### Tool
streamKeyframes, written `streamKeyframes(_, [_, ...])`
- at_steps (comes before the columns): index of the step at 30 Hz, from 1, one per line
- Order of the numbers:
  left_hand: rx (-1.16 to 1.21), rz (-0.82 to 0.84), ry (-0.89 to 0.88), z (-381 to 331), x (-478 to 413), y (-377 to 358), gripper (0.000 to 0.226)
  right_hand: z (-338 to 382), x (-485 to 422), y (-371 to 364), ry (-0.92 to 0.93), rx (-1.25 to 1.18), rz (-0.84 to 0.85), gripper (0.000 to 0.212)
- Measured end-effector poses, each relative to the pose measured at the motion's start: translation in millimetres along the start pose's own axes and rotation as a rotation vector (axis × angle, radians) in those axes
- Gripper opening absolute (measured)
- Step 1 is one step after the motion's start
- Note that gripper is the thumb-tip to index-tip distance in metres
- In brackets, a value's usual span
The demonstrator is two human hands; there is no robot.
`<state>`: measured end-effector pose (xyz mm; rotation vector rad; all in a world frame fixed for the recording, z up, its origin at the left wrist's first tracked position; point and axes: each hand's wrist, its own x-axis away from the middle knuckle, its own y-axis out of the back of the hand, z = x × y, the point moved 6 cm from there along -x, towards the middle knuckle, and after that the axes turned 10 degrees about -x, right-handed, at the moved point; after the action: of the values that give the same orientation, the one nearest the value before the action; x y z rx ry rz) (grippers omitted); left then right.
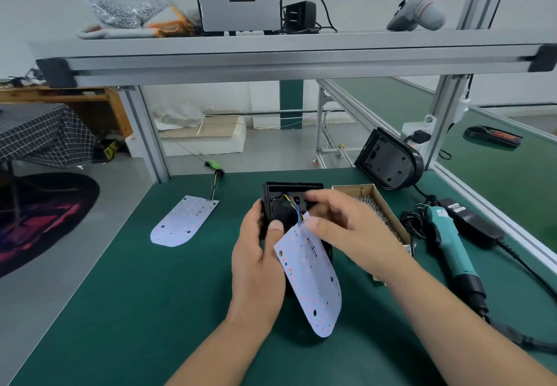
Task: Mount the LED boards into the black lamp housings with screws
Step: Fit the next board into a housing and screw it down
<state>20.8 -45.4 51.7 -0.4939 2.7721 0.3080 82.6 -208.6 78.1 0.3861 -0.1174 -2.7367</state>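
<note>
Seating step: our left hand point(259, 262) grips black housing point(277, 204) mid-mat, thumb on its left wall. Right hand point(340, 229) pinches far edge of LED board point(310, 280), tilted over housing. We should tuck wires point(294, 204) under, lay board flat, align holes. Screw box point(376, 201) just right.
</note>
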Motion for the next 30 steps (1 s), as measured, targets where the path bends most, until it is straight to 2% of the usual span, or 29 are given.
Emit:
streamKeyframes(3, [0.061, 0.001, 0.017, -2.9, -0.4, 0.9, 0.039, -0.3, 0.4, 8.1, -0.023, 0.134, 0.099, 0.025])
streamKeyframes(5, [0.091, 0.016, 0.032, -1.9, -0.2, -0.9, 0.040, -0.3, 0.3, 12.6, -0.034, 0.079, 0.099, 0.021])
streamKeyframes(9, [0.157, 0.032, 0.019, -4.5, 2.1, -4.3, 0.038, -2.4, -2.4, 32.5, -0.055, -0.199, -0.098, 0.017])
streamKeyframes(15, [0.164, -0.039, 0.021, -10.3, 7.0, -3.5, 0.043, -5.9, -1.9, 34.7, -0.040, -0.261, -0.217, 0.010])
streamKeyframes(18, [0.123, -0.043, 0.005, -10.3, 6.6, -2.7, 0.035, -9.1, -1.2, 36.4, -0.021, -0.330, -0.293, 0.013])
streamKeyframes(21, [0.074, -0.004, 0.021, -3.7, -0.1, -1.7, 0.030, -5.2, -0.1, 31.0, 0.012, -0.312, -0.288, 0.018])
streamKeyframes(24, [0.112, -0.017, 0.091, 3.0, -5.9, 1.2, 0.026, -2.1, 0.3, 37.7, 0.058, -0.391, -0.365, 0.004])
streamKeyframes(26, [0.138, -0.014, 0.137, 5.6, -6.3, 0.9, 0.022, -4.7, 1.2, 45.6, 0.052, -0.456, -0.449, 0.017])
streamKeyframes(27, [0.153, 0.002, 0.155, 6.8, -6.0, -0.7, 0.022, -5.4, 1.0, 45.3, 0.034, -0.423, -0.437, 0.024])
streamKeyframes(30, [0.242, 0.085, 0.192, 9.5, -3.7, -8.0, 0.023, -4.5, 2.7, 22.7, -0.022, -0.212, -0.170, 0.044])
